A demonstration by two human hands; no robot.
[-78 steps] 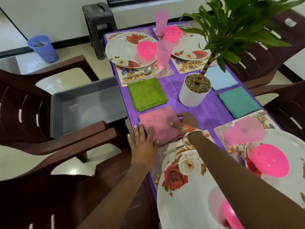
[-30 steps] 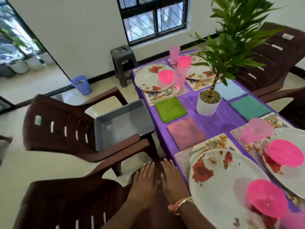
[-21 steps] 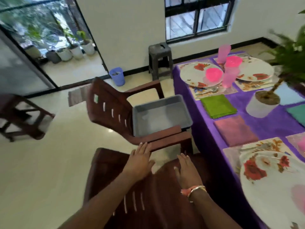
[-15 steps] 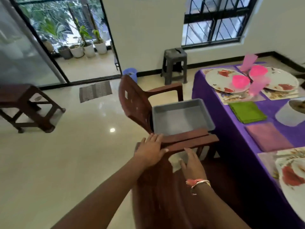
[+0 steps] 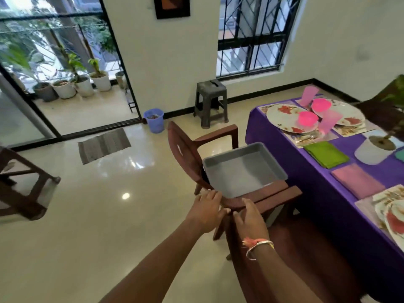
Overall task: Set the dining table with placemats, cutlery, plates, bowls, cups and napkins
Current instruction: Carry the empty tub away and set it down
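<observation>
**Desk:** Both hands have left the pink napkin (image 5: 357,182), which they were pressing flat moments ago, and now hang at the near corner of the grey tray (image 5: 242,171). The view has swung away from the counter (image 5: 349,142) toward the room.

**Photographer:** Correct. Both the left hand (image 5: 205,212) and the right hand (image 5: 250,219) are loosely spread, fingers relaxed, holding nothing. It cannot be told whether the fingertips touch the armrest of the brown chair (image 5: 185,154) that carries the tray.

**Desk:** And the napkin?

**Photographer:** It lies flat on the counter just beyond the tray, on the side away from the chair's backrest, next to the green napkin (image 5: 326,154). Past the tray's far corner, plates (image 5: 284,117), pink bowls (image 5: 308,118) and cups (image 5: 307,98) stand laid.

**Desk:** How would the tray handle?

**Photographer:** It looks like moulded plastic: stiff and, being empty, probably light. The smooth walls may slip, so the sound grip is likely one hand on each opposite rim, fingers hooked under the lip. The napkin is soft cloth and would flop unless lifted by a folded edge.
</observation>
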